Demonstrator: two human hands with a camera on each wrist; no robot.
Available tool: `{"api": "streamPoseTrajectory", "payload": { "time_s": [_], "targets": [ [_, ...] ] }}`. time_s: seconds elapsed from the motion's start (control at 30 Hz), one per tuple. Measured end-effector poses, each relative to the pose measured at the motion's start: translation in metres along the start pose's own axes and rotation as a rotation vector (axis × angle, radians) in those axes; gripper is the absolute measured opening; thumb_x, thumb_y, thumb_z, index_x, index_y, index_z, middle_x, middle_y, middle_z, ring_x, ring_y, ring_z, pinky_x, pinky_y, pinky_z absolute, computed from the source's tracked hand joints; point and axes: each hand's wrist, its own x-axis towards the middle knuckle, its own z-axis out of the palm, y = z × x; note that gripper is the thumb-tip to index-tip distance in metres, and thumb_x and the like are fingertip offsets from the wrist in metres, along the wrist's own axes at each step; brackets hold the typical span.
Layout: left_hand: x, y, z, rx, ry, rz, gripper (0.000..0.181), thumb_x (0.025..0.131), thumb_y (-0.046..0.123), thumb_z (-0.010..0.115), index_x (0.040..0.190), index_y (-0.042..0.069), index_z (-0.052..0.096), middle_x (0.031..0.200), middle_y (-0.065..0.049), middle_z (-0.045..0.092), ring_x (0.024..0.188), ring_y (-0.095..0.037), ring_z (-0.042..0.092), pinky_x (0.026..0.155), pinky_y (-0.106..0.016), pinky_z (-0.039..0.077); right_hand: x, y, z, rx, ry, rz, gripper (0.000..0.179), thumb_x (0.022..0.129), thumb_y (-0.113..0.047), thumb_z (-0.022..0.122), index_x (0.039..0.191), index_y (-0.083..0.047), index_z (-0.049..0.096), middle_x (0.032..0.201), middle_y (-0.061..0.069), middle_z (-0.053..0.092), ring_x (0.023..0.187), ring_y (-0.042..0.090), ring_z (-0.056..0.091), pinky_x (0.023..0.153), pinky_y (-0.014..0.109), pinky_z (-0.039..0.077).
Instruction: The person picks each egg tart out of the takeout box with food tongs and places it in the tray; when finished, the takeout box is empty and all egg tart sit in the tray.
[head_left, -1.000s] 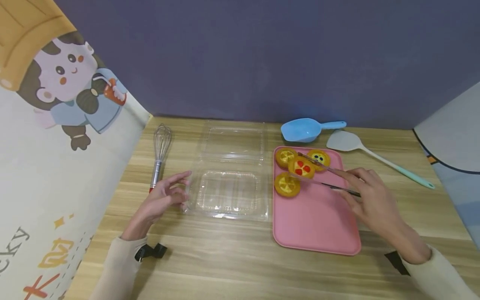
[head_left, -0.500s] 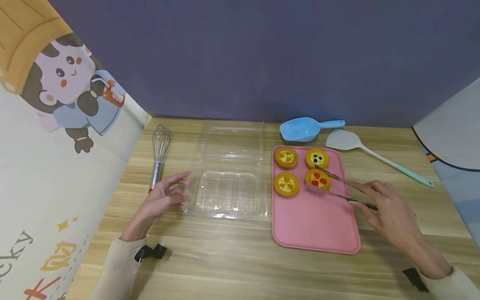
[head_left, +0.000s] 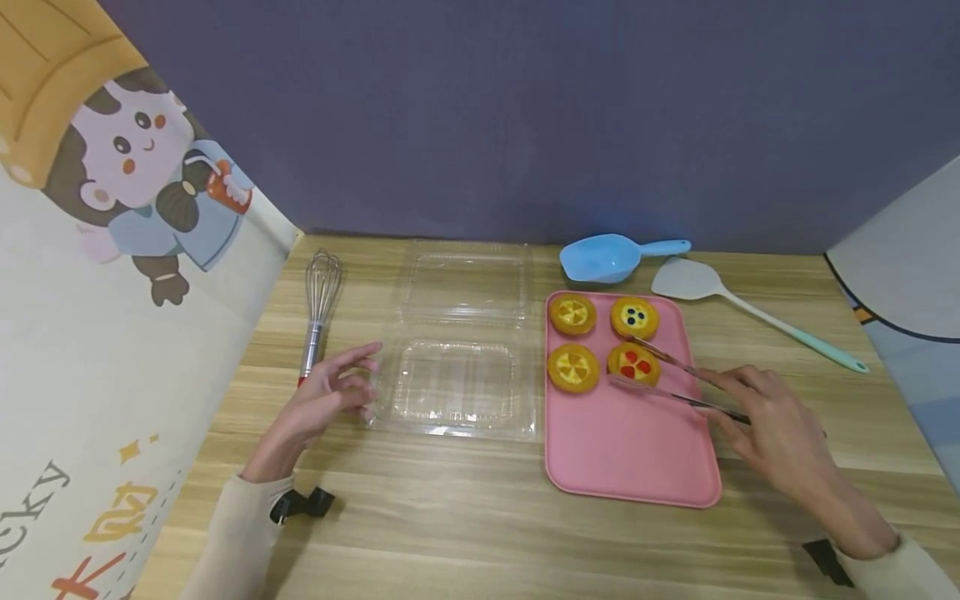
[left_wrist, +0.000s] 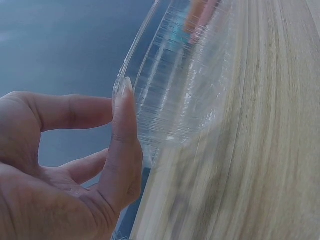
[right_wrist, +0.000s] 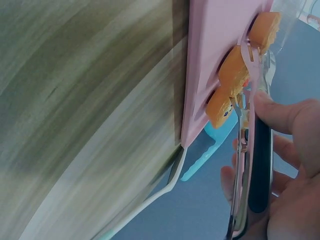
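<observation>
My right hand [head_left: 783,425] grips metal tongs [right_wrist: 260,165] with dark handle panels. Their tips straddle an egg tart with red fruit [head_left: 633,367] on the pink tray [head_left: 630,450]; whether they press it I cannot tell. Behind it is a tart with dark berries [head_left: 634,318]. Two tarts with yellow wedges, a rear one [head_left: 572,315] and a front one [head_left: 573,369], form the tray's left column. My left hand [head_left: 322,400] pinches the left rim of a clear plastic clamshell box [left_wrist: 175,100], which lies opened out flat, lid to the back.
Left of the box lies a whisk [head_left: 318,308], its handle partly behind my left hand. A blue scoop [head_left: 603,258] and a white spatula [head_left: 690,281] with a green handle lie behind and right of the tray. A dark wall [head_left: 487,125] bounds the wooden table.
The red-fruit tart has gone right and forward with the tongs, from among the other tarts to in front of the berry tart. My right hand moved rightward; my left hand stays at the box.
</observation>
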Motion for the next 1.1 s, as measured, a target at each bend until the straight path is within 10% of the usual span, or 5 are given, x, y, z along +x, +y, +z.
{"api": "streamPoseTrajectory", "payload": {
  "time_s": [1.1],
  "targets": [
    [-0.0008, -0.0011, 0.001, -0.013, -0.001, -0.001, 0.081, 0.088, -0.013, 0.058, 0.162, -0.001, 0.028, 0.133, -0.016, 0.046, 0.089, -0.014, 0.067, 0.072, -0.028, 0.066, -0.0086, 0.0005, -0.008, 0.033, 0.054, 0.021, 0.073, 0.07, -0.014, 0.094, 0.138, -0.015, 0.068, 0.114, 0.012, 0.068, 0.102, 0.033, 0.061, 0.052, 0.037, 0.053]
  ]
}}
